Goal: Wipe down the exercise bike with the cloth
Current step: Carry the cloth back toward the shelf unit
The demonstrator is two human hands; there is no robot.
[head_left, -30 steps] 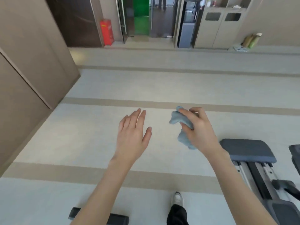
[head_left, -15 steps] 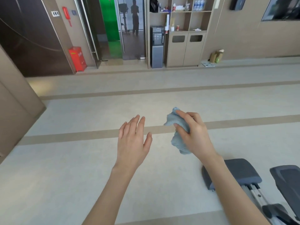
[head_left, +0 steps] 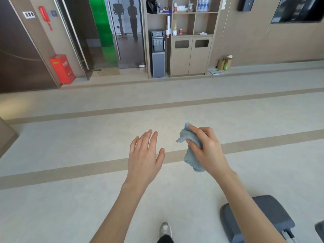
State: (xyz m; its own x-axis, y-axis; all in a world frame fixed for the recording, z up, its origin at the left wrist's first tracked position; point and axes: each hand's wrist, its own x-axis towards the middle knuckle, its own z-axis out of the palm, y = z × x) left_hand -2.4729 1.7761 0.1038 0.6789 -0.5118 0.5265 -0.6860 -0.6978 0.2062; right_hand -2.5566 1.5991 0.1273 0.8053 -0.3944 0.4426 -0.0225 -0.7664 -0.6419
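The right hand (head_left: 208, 151) is gripping the light blue cloth (head_left: 191, 160) in the air above the floor (head_left: 70, 207), with the index finger lying over the top of the bunched fabric and the thumb pressing into its side. One corner of the cloth is sticking out to the left of the fingers, and the remainder is hanging below the palm. The left hand (head_left: 144, 160) is hovering just beside the cloth, apart from it, with its back facing the camera, its fingers straight and slightly spread, and its thumb angled outward; it is holding nothing. Both forearms are extending forward from the lower edge of the view. A grey padded equipment part (head_left: 277, 213) is sitting on the floor at the lower right, partly covered by the right forearm; whether it belongs to the exercise bike cannot be told. The cloth is touching no part of it. A shoe (head_left: 164, 228) is showing at the bottom centre. Along the far wall, a red box (head_left: 61, 69) is standing on the left, and a grey water dispenser (head_left: 157, 53) is standing just beside a beige cabinet (head_left: 191, 55) with open shelves above.
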